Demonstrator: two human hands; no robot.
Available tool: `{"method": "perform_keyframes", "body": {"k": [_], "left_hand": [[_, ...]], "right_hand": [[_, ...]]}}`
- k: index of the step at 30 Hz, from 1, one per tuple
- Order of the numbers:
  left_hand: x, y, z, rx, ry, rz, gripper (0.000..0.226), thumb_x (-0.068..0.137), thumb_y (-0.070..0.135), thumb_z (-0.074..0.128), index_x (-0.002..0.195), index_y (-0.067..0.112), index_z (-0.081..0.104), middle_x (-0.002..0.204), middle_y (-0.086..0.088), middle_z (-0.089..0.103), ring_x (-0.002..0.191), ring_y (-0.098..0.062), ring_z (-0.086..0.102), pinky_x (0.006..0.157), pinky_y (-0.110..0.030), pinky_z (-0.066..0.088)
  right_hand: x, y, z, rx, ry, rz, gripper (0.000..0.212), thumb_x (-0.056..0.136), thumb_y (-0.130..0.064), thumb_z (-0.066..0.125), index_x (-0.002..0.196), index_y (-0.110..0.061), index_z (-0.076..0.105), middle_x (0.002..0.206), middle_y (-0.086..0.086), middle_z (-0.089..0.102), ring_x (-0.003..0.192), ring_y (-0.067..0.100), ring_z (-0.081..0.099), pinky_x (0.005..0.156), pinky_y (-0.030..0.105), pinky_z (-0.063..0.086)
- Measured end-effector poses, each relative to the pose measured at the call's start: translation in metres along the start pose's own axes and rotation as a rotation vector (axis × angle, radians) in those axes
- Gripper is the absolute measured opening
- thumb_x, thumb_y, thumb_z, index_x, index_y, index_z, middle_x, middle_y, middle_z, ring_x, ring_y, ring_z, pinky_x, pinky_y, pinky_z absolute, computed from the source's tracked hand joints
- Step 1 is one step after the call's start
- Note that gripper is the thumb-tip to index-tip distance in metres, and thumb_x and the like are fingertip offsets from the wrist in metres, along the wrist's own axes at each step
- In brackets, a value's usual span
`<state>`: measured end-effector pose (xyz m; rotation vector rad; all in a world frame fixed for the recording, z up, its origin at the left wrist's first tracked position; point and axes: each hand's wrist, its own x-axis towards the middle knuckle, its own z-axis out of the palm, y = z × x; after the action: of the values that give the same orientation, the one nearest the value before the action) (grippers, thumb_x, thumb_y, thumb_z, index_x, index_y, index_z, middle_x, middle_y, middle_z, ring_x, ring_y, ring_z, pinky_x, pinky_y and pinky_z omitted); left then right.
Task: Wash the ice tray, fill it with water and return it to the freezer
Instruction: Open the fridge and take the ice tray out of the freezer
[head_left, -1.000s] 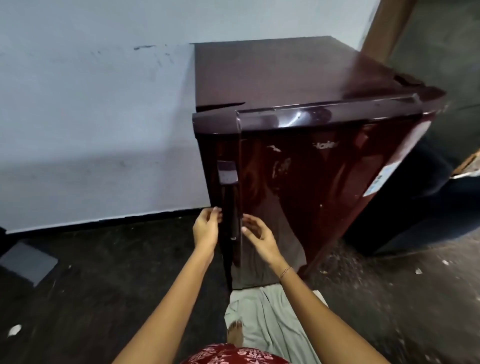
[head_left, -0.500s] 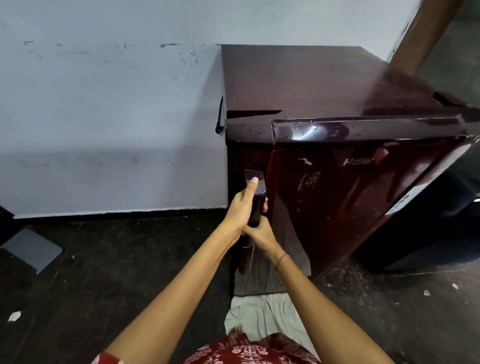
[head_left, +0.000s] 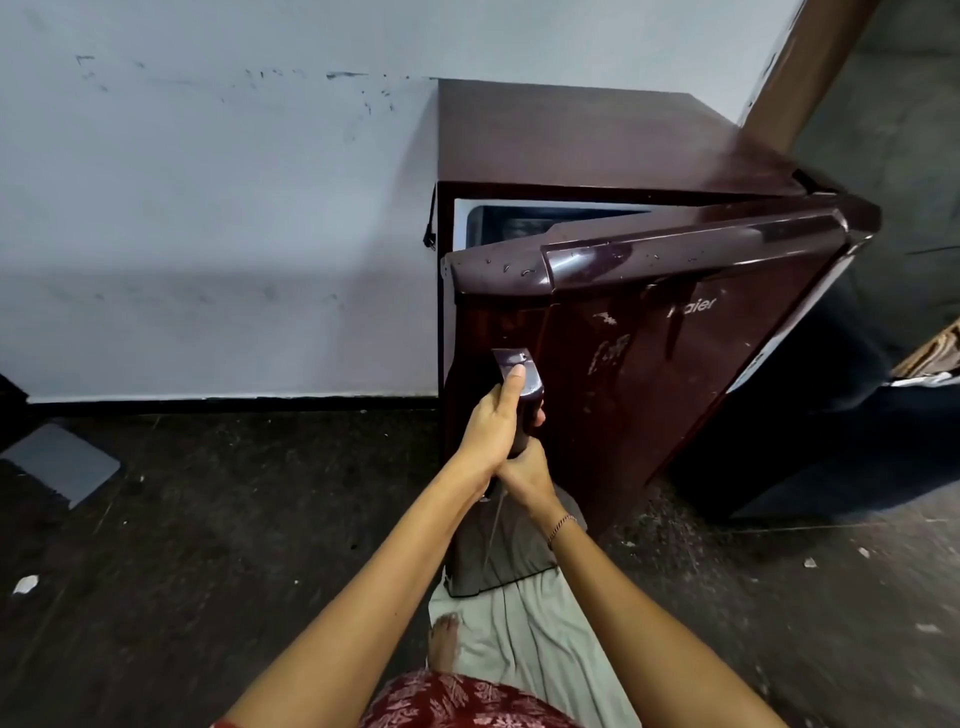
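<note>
We hold the fridge (head_left: 597, 140) door (head_left: 675, 374) ajar by its handle (head_left: 511, 361)
The fridge stands at 1 o'clock against the wall (head_left: 208, 208), its pale inside showing at 12; the tray we cannot see. Our left hand (head_left: 491, 423) curls round the handle, thumb up along it; our right hand (head_left: 527, 478) grips just below, touching the left. A cloth (head_left: 545, 623) lies at 6, our foot (head_left: 444, 642) on its edge
</note>
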<state>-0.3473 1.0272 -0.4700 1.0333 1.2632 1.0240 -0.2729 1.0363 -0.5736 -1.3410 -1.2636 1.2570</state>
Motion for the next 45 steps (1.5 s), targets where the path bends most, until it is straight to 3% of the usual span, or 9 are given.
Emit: {"method": "perform_keyframes", "body": {"k": [5,9,12,15,18,28,33,37,45], "left_hand": [[-0.039,-0.009,0.015,0.153,0.172,0.036,0.039,0.088,0.057,0.048,0.100,0.022,0.060,0.096,0.001,0.067,0.100,-0.016,0.062,0.092,-0.033,0.049],[-0.079,-0.016,0.029,0.578,0.594,0.258,0.057,0.071,0.066,0.062,0.096,0.017,0.045,0.099,0.003,0.049,0.098,-0.011,0.044,0.080,-0.028,0.043],[-0.097,-0.015,0.039,0.625,0.699,0.463,0.073,0.063,0.063,0.072,0.105,0.011,0.042,0.111,-0.005,0.042,0.108,-0.020,0.041,0.089,-0.033,0.041],[-0.106,-0.017,0.050,0.588,0.518,0.569,0.103,0.062,0.059,0.075,0.138,0.016,0.020,0.146,-0.010,0.023,0.137,-0.023,0.023,0.113,-0.036,0.023],[-0.118,-0.018,0.060,0.426,0.286,0.591,0.116,0.067,0.050,0.077,0.145,0.033,-0.007,0.157,-0.006,0.008,0.145,-0.019,0.013,0.118,-0.042,0.021],[-0.148,-0.028,0.102,0.354,0.411,0.817,0.064,0.094,0.054,0.032,0.132,0.007,0.048,0.120,-0.005,0.057,0.109,-0.013,0.054,0.092,-0.041,0.047],[-0.154,-0.030,0.126,0.425,0.305,0.968,0.061,0.095,0.056,0.027,0.119,0.009,0.058,0.098,0.011,0.052,0.087,-0.001,0.048,0.080,-0.034,0.040],[-0.158,-0.031,0.147,0.331,0.141,1.019,0.051,0.095,0.051,0.034,0.112,0.012,0.062,0.095,0.004,0.059,0.088,-0.011,0.056,0.081,-0.036,0.045],[-0.144,-0.002,0.202,0.379,-0.132,1.149,0.027,0.088,0.033,0.057,0.098,0.009,0.065,0.135,-0.009,0.048,0.133,-0.020,0.038,0.106,-0.030,0.035]], "right_hand": [[-0.037,0.002,-0.016,-0.004,0.040,-0.024,0.014,0.077,-0.004,0.071,0.069,-0.009,0.061,0.064,0.004,0.064,0.058,0.008,0.062,0.053,0.024,0.048],[-0.067,0.009,-0.033,-0.009,0.074,-0.025,0.026,0.079,-0.007,0.071,0.061,-0.013,0.054,0.058,0.000,0.059,0.053,0.004,0.055,0.050,0.023,0.041],[-0.087,0.017,-0.048,-0.030,0.114,-0.024,0.019,0.078,-0.021,0.073,0.072,-0.011,0.057,0.067,0.002,0.064,0.062,0.007,0.060,0.056,0.028,0.045],[-0.113,0.025,-0.067,-0.023,0.178,-0.049,0.025,0.082,-0.015,0.071,0.104,-0.015,0.060,0.094,0.000,0.069,0.090,0.012,0.066,0.078,0.028,0.053],[-0.144,0.017,-0.084,-0.116,0.267,-0.180,0.031,0.085,-0.010,0.068,0.098,-0.029,0.048,0.088,-0.004,0.062,0.083,0.008,0.060,0.073,0.027,0.051],[-0.199,-0.088,-0.132,-0.340,0.712,-0.793,0.056,0.095,-0.042,0.040,0.135,-0.003,0.039,0.135,0.010,0.039,0.124,0.026,0.041,0.107,0.041,0.035],[-0.219,-0.115,-0.153,-0.591,0.811,-0.745,0.050,0.096,-0.049,0.031,0.126,-0.019,0.058,0.131,0.004,0.048,0.117,0.022,0.035,0.103,0.025,0.029],[-0.236,-0.127,-0.177,-0.720,0.953,-0.657,0.038,0.091,-0.049,0.045,0.110,-0.023,0.065,0.120,0.000,0.055,0.112,0.020,0.044,0.092,0.034,0.037],[-0.265,-0.137,-0.224,-1.000,1.104,-0.502,0.026,0.089,-0.036,0.054,0.104,-0.019,0.067,0.115,-0.001,0.062,0.108,0.020,0.055,0.089,0.036,0.041]]}}
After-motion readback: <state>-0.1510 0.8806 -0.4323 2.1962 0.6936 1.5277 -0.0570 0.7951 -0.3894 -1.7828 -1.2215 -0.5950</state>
